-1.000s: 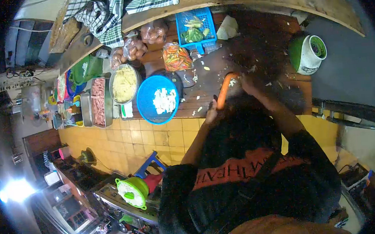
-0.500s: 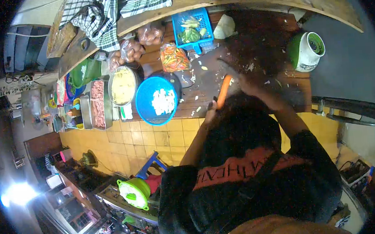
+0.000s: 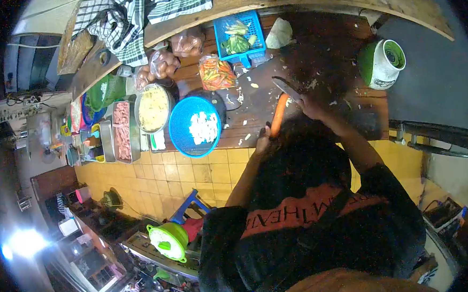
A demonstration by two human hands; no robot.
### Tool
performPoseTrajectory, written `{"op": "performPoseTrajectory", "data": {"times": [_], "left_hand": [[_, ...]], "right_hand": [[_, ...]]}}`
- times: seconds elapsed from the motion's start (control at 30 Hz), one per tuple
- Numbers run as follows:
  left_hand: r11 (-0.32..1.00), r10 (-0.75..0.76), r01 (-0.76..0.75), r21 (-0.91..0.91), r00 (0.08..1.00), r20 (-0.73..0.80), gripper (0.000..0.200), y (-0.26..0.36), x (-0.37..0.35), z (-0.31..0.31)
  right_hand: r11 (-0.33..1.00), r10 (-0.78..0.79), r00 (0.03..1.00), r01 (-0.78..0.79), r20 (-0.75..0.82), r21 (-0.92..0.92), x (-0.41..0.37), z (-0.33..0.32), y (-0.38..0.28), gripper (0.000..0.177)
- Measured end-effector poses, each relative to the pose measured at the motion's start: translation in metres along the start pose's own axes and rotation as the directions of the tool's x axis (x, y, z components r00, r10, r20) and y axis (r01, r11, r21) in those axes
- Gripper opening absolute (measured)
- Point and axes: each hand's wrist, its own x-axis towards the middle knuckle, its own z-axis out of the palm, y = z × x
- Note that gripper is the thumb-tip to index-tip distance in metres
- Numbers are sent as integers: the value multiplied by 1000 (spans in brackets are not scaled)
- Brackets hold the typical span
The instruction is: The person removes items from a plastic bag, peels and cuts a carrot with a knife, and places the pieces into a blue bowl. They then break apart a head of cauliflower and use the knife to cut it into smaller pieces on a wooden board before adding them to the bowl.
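Observation:
A large orange carrot (image 3: pixel 279 116) slants over the dark wooden table, its near end in my left hand (image 3: pixel 264 140). The fingers of that hand are wrapped round the carrot. My right hand (image 3: pixel 312 109) is closed on a knife (image 3: pixel 287 88), whose blade points up and to the left, by the carrot's far end. Pale peelings and scraps lie on the wood around both. Left of the carrot stands a blue round basket (image 3: pixel 176 132) with white chopped pieces in it. Part of the carrot's near end is hidden by my left hand.
A bag of chilies (image 3: pixel 216 73), a blue rectangular basket (image 3: pixel 261 32) with green vegetables and a piece of cabbage (image 3: pixel 279 33) sit at the back. A green and white container (image 3: pixel 382 64) stands right. Further left are a bowl of yellowish food (image 3: pixel 154 109) and a meat tray (image 3: pixel 122 134).
The knife and my right hand, blurred by motion before, now show sharply, with the blade close to the carrot's far end. The carrot and my left hand have hardly moved.

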Motion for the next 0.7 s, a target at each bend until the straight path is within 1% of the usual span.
{"op": "performPoseTrajectory", "data": {"times": [0.03, 0.07, 0.1, 0.13, 0.17, 0.23, 0.27, 0.3, 0.33, 0.37, 0.4, 0.43, 0.47, 0.5, 0.53, 0.57, 0.6, 0.63, 0.67, 0.7], "left_hand": [[1000, 4, -4, 6, 1000, 13, 46, -7, 6, -6], [1000, 3, -3, 6, 1000, 12, 46, -12, 12, -8], [994, 33, -31, -101, 999, 13, 47, -18, 19, -10], [977, 60, -57, -207, 998, 10, 47, -20, 20, -9], [977, 61, -58, -204, 998, 10, 47, -20, 18, -12], [961, -165, 177, -210, 983, 77, 50, -13, 15, -18], [960, -168, 180, -213, 983, 75, 50, -13, 10, -18], [925, -129, 188, -329, 973, 194, 52, -12, 7, -18], [875, -71, 206, -438, 949, 306, 55, -7, 5, -12], [875, -73, 209, -437, 949, 307, 55, 1, -3, 2], [910, -65, 145, -389, 975, 213, 57, 8, -10, 17], [939, -47, 84, -332, 992, 116, 59, 14, -15, 26], [939, -47, 82, -334, 993, 112, 59, 4, -6, 14], [953, -20, 81, -293, 979, 204, 59, -6, 5, -1], [964, 2, 76, -253, 955, 296, 60, -14, 13, -11], [964, 3, 75, -256, 956, 294, 60, -14, 13, -10], [943, -34, 113, -311, 968, 250, 59, -13, 14, -8], [918, -74, 149, -368, 975, 210, 59, -12, 13, -5], [917, -74, 150, -369, 975, 210, 59, -10, 10, -3], [976, -2, 40, -214, 985, 175, 60, -8, 8, -2]], "right_hand": [[982, -81, 991, 61, -109, -176, -1, 1, -1, 28], [930, -179, 963, 100, -200, -353, -1, 2, -1, 29], [930, -180, 963, 101, -200, -353, -1, 2, -1, 29], [951, -138, 976, 82, -171, -297, -2, 3, -1, 30], [969, -96, 985, 60, -145, -240, -1, 4, -1, 30], [991, -28, 996, 16, -86, -133, 7, 4, 4, 32], [997, 9, 999, -13, -45, -78, 6, 8, 7, 32], [997, 11, 999, -15, -44, -78, 6, 11, 11, 32], [990, 14, 1000, -11, 26, -140, 9, 18, 21, 31], [980, 23, 995, -3, 98, -199, 8, 19, 23, 30], [980, 25, 995, -5, 100, -198, 4, 22, 24, 30], [989, -41, 992, 57, -118, 140, -2, 18, 18, 30], [879, -28, 940, 185, -339, 440, -6, 9, 6, 30], [877, -32, 941, 188, -337, 442, -7, -2, -6, 30], [960, -41, 978, 95, -203, 264, -8, -22, -26, 31], [998, -18, 998, 23, -66, 63, -11, -30, -37, 32], [998, -21, 998, 25, -64, 62, -17, -25, -37, 32], [979, -198, 977, 194, -73, -62, -23, -20, -39, 31], [918, -367, 928, 351, -62, -184, -29, -17, -40, 30], [919, -366, 929, 350, -62, -185, -33, -14, -40, 30]]}}
